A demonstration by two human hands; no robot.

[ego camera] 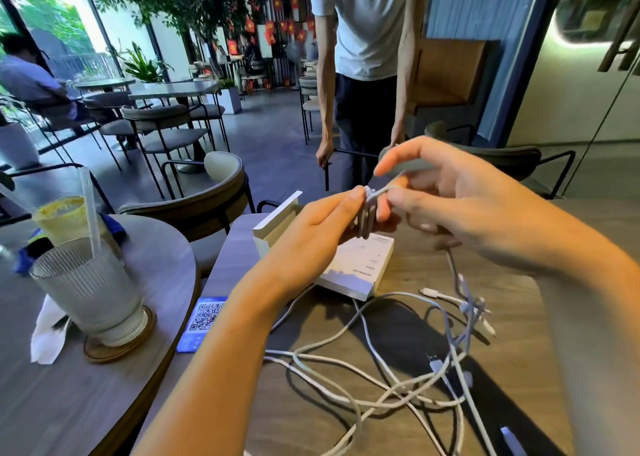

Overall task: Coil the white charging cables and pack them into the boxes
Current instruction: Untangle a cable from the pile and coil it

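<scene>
My left hand (320, 225) grips a small coil of white cable (367, 218) above the table. My right hand (446, 199) pinches the free end of that cable (382, 191) against the top of the coil, index finger stretched out. Below the hands lie two white boxes: an open one (277, 222) with its lid raised, and a closed one (360, 268) with printed text. Several loose white charging cables (381, 362) sprawl tangled over the wooden table, with plug ends near the right (429, 292).
A ribbed glass with a straw (86, 282) stands on a coaster on the round table at left, beside a napkin and a yellow drink. A blue QR-code card (204, 320) lies at the table's left edge. A person (367, 57) stands behind a chair across the table.
</scene>
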